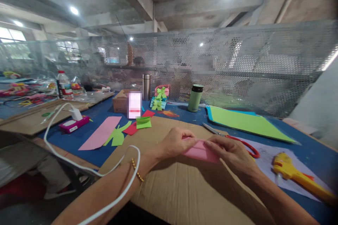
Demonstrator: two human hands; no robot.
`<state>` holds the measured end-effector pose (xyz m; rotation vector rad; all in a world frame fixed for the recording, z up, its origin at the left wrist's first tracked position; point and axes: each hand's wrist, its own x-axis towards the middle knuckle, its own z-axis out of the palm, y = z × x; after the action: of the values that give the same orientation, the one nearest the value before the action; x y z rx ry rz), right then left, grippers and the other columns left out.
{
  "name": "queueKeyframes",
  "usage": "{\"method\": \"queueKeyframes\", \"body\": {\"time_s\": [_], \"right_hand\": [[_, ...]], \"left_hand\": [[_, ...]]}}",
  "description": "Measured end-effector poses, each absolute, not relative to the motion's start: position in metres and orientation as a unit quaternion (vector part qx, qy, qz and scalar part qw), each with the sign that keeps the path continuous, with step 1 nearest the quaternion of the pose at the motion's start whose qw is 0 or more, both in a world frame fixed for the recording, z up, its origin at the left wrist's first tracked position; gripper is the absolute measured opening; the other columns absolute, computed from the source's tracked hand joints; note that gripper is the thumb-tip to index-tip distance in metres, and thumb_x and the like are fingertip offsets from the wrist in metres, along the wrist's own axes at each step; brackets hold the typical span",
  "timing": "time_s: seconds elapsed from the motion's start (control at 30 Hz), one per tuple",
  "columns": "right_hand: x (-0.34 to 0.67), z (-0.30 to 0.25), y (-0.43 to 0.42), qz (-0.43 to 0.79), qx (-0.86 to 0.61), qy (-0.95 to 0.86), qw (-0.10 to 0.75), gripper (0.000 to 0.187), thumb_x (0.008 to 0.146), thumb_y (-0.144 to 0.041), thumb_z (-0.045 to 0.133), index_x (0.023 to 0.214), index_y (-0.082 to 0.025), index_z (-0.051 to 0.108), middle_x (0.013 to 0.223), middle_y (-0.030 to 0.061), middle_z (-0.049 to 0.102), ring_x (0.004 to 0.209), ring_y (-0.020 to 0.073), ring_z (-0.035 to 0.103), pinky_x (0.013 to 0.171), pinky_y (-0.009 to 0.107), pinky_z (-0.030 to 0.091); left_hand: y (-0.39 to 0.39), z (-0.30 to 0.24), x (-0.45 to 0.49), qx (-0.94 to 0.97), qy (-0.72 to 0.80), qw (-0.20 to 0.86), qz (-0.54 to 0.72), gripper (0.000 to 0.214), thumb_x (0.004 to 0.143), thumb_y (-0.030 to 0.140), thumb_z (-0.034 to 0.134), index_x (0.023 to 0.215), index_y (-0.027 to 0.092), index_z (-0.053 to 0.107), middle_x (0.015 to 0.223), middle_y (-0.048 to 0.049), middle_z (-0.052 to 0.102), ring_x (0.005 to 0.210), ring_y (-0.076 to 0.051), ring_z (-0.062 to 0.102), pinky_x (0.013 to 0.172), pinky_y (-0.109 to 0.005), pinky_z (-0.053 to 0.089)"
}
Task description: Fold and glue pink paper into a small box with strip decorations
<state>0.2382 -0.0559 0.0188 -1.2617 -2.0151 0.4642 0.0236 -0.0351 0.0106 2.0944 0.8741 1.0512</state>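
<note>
Both hands pinch a folded piece of pink paper (pixel 201 152) just above a brown cardboard sheet (pixel 182 190) on the blue table. My left hand (pixel 175 142) grips its left end, fingers curled over the top edge. My right hand (pixel 232 153) holds the right end, fingers closed on the fold. A bead bracelet sits on my left wrist.
Red-handled scissors (pixel 237 140) lie behind my right hand, a yellow glue gun (pixel 295 172) to the right. Green and blue sheets (pixel 245 121), a green flask (pixel 195 97), a steel flask (pixel 146 87), paper scraps (pixel 118 133), a box (pixel 120 101) and a white cable (pixel 87 168) surround them. A mesh screen stands behind.
</note>
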Motion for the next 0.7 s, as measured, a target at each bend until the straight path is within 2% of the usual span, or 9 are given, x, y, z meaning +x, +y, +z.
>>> {"method": "queueKeyframes", "body": {"time_s": [0.13, 0.23, 0.43, 0.7], "right_hand": [[0.246, 0.015, -0.049, 0.156, -0.504, -0.766, 0.368, 0.048, 0.083, -0.062, 0.055, 0.066, -0.019, 0.069, 0.060, 0.0028, 0.060, 0.058, 0.0161, 0.051, 0.051, 0.026, 0.037], [0.248, 0.011, -0.047, 0.168, -0.504, -0.764, 0.365, 0.049, 0.083, -0.062, 0.054, 0.067, -0.019, 0.070, 0.064, 0.0039, 0.063, 0.060, 0.0173, 0.054, 0.052, 0.026, 0.039], [0.247, 0.008, -0.048, 0.174, -0.498, -0.766, 0.367, 0.047, 0.085, -0.060, 0.054, 0.066, -0.019, 0.068, 0.062, 0.0030, 0.060, 0.060, 0.0169, 0.052, 0.053, 0.026, 0.038], [0.247, 0.011, -0.051, 0.169, -0.481, -0.780, 0.364, 0.045, 0.088, -0.057, 0.052, 0.067, -0.019, 0.067, 0.064, 0.0021, 0.060, 0.062, 0.0167, 0.051, 0.057, 0.027, 0.038]], "left_hand": [[-0.029, 0.010, 0.020, 0.771, 0.355, 0.331, 0.412, 0.029, 0.084, 0.038, 0.060, 0.080, 0.012, 0.074, 0.066, -0.0005, 0.059, 0.064, -0.012, 0.047, 0.058, -0.025, 0.033], [-0.029, 0.010, 0.020, 0.767, 0.351, 0.339, 0.417, 0.027, 0.084, 0.035, 0.060, 0.077, 0.012, 0.073, 0.063, 0.0010, 0.056, 0.062, -0.011, 0.045, 0.057, -0.025, 0.032], [-0.033, 0.012, 0.022, 0.748, 0.349, 0.377, 0.420, 0.025, 0.082, 0.033, 0.059, 0.069, 0.013, 0.066, 0.061, 0.0032, 0.048, 0.060, -0.010, 0.041, 0.056, -0.025, 0.029], [-0.033, 0.014, 0.022, 0.757, 0.347, 0.368, 0.415, 0.022, 0.081, 0.032, 0.057, 0.066, 0.016, 0.058, 0.061, 0.0031, 0.047, 0.062, -0.011, 0.042, 0.057, -0.025, 0.029]]}}
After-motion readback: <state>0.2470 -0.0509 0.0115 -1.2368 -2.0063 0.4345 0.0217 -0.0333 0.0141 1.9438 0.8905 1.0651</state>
